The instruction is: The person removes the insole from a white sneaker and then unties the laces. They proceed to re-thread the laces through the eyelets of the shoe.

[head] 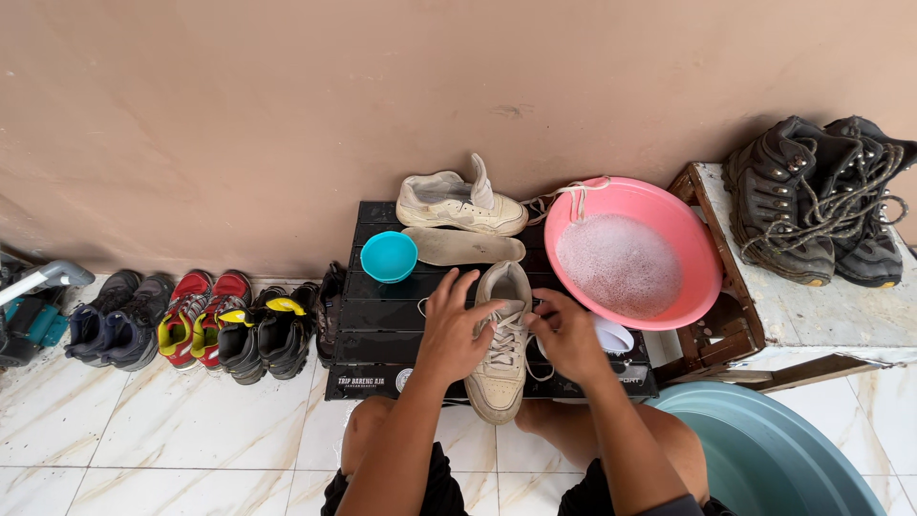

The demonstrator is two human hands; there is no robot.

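The sneaker (501,349) lies on the black slatted bench (382,330) right in front of my knees, toe toward me, and both my hands are on it. My left hand (451,330) rests spread over its left side with the fingers fanned, steadying it; my right hand (571,336) pinches a lace (513,330) near the middle eyelets. The laces are slack but threaded through most of the eyelets, so I judge the unlacing barely begun. Beyond it an insole (463,246) lies flat on the bench, and the second sneaker (458,204) stands behind that with its tongue pulled up and laces out, seemingly already stripped. A small teal bowl (388,256) sits left of the insole. To the right, a pink basin (635,253) of soapy water holds a lace over its rim. Dark boots (821,201) sit on a white stand, and a row of shoes (201,325) lines the wall on the floor.
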